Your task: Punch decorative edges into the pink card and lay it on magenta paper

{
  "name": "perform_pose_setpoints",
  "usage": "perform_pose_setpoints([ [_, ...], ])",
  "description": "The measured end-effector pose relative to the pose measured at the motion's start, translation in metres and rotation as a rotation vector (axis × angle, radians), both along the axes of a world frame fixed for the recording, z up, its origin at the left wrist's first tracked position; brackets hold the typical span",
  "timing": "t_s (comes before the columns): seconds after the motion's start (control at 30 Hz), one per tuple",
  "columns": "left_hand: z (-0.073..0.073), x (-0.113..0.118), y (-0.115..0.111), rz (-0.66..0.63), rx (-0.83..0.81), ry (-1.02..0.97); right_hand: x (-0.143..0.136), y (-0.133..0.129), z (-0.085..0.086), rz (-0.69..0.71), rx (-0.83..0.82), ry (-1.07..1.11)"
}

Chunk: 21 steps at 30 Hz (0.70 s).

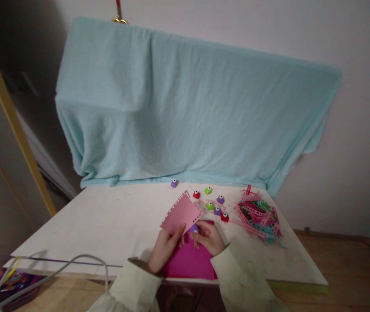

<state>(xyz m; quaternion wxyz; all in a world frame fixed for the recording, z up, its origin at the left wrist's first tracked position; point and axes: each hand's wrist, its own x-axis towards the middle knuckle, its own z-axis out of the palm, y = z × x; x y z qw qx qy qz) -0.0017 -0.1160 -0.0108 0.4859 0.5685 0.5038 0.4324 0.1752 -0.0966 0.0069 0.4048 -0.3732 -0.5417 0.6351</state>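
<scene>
My left hand (168, 242) pinches the lower corner of a pink paper sheet (180, 212), whose edges carry rows of punched holes. The sheet is tilted above the table. At its lower right edge, my right hand (208, 237) has its fingers closed on a small purple punch (194, 229). Under both hands lies magenta paper (189, 260), at the front edge of the table. Beyond the sheet are several small punches, among them a red one (196, 194), a green one (208, 190) and a purple one (220, 199).
A tangled heap of punched paper strips (263, 219) lies at the right of the white table (90, 216). A light blue cloth (204, 108) hangs behind it. A grey cable (84, 256) loops over the front left edge. Small paper bits are scattered around the punches.
</scene>
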Motion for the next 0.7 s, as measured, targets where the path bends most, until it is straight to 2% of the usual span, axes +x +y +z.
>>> perform_pose_setpoints([
  [0.47,0.0046,0.0012,-0.0009,0.002,0.036,-0.035,-0.0003,-0.0024,0.0052,0.015,0.001,-0.051],
  [0.7,0.0056,0.0006,-0.0007,0.008,0.054,0.01,-0.0015,-0.0046,0.0093,0.012,0.013,-0.042],
])
